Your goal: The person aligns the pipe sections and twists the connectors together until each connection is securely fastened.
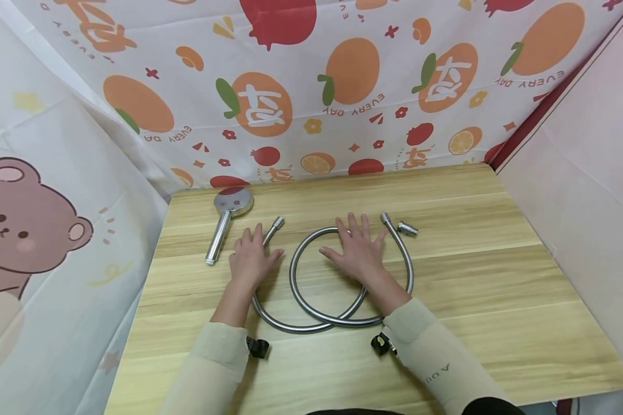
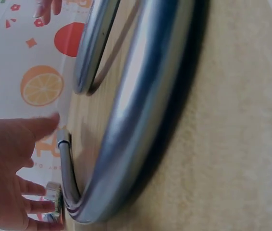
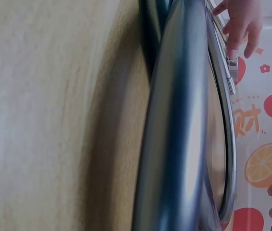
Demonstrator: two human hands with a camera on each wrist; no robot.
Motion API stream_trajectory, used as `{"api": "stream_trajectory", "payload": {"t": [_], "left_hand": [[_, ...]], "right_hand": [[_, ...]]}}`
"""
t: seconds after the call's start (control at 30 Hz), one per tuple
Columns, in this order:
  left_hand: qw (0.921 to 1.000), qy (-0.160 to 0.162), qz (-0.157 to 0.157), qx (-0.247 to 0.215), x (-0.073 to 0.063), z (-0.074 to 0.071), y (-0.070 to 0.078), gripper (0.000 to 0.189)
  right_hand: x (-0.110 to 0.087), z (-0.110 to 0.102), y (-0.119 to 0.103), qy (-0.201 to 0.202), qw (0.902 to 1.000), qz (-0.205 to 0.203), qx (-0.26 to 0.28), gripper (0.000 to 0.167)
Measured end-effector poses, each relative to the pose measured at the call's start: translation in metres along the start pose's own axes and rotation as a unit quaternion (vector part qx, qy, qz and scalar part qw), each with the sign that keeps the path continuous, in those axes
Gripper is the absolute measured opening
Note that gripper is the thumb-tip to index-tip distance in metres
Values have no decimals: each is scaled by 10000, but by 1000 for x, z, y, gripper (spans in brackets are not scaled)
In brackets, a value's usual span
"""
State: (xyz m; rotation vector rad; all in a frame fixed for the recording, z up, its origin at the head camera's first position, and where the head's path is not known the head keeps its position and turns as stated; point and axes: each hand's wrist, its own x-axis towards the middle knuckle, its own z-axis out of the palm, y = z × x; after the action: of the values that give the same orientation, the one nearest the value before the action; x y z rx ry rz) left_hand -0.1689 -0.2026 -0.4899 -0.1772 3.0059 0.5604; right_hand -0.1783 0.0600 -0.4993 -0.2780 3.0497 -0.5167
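A silver shower hose (image 1: 301,329) lies coiled in overlapping loops on the wooden table, its two metal ends pointing toward the back. My left hand (image 1: 251,259) is over the hose's left arc, fingers spread and holding nothing. Over the right part of the loop is my right hand (image 1: 360,253), its fingers also spread, with nothing in its grip. Left of the left hand lies a chrome hand shower (image 1: 219,237), its round head toward the back. A small metal connector (image 1: 407,229) rests beside the hose's right end. The left wrist view shows the hose (image 2: 131,110) large and close.
The wooden table (image 1: 472,334) reaches a fruit-print curtain (image 1: 301,144) at the back. A cloth with a bear print (image 1: 31,230) hangs on the left, and a pale wall panel (image 1: 581,173) stands on the right.
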Motion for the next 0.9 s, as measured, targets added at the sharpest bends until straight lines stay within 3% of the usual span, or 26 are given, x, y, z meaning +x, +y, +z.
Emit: {"api": "stream_trajectory", "payload": {"t": [0.57,0.9], "left_hand": [[9998,134,-179,4,1,4,-13,36],[9997,186,-184,-32,-1,4,-11,30]], "right_hand": [[3,11,-23,-108,9982,-473,359,73],[8,20,-42,-20,9946,-716,757,62]]}}
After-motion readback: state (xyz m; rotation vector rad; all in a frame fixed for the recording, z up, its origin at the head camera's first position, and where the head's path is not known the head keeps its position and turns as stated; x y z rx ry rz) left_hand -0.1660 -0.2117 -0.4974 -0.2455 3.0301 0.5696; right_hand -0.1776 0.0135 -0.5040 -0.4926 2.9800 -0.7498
